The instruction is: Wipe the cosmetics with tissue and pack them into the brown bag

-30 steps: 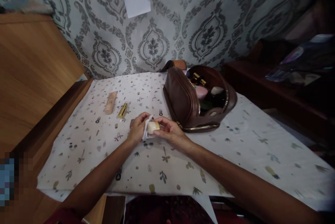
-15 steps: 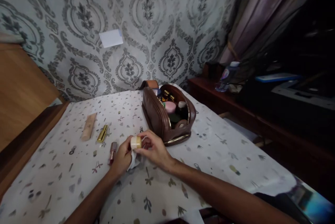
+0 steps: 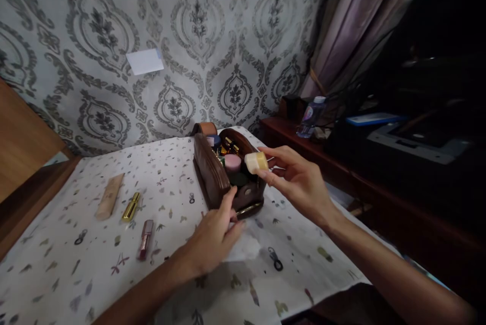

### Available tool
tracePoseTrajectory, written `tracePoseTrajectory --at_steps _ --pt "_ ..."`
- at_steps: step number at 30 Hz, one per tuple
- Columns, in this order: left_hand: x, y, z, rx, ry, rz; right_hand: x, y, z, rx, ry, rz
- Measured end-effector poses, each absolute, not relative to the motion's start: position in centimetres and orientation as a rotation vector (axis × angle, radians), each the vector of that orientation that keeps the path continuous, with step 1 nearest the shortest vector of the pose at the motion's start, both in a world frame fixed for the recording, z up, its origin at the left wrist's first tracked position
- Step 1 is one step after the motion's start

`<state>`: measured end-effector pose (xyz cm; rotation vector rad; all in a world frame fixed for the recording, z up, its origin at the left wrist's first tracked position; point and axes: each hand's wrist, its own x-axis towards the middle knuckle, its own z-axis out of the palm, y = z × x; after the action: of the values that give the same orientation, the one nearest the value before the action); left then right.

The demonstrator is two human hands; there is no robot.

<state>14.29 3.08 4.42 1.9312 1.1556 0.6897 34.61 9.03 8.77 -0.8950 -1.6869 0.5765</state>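
My right hand (image 3: pixel 298 178) grips a small cream jar (image 3: pixel 256 162) with a yellowish lid, holding it tilted over the right side of an open brown toiletry bag (image 3: pixel 212 180). Thumb and fingers close round the lid end. My left hand (image 3: pixel 212 239) is at the bag's front, index finger stretched to its rim and thumb apart. A white tissue (image 3: pixel 245 248) lies just below that hand; whether any finger touches it, I cannot tell. Inside the bag are a pink round container (image 3: pixel 233 163), gold-coloured items (image 3: pixel 231 146) and a dark blue lid (image 3: pixel 214 140).
On the patterned white tablecloth at left lie a beige tube (image 3: pixel 110 196), a gold lipstick tube (image 3: pixel 131 207) and a lip gloss tube (image 3: pixel 145 240). Rightward, a clear bottle (image 3: pixel 311 117) stands on a dark red wooden surface (image 3: pixel 275 125). A patterned wall rises behind.
The jar has moved from between both hands, low before the bag, up and right over its opening in my right hand. My left hand has let go of the jar and reached to the bag's rim.
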Motion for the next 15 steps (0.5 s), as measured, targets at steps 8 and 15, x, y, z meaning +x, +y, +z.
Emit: tracePoseTrajectory --at_steps 8,15 --pt "14.8 3.1 2.0 2.006 1.212 0.734 36.8 10.9 9.4 -0.983 -1.892 0.44" --pt "14.7 3.5 0.1 2.178 1.228 0.713 36.5 12.0 9.5 -0.906 -2.075 0.359"
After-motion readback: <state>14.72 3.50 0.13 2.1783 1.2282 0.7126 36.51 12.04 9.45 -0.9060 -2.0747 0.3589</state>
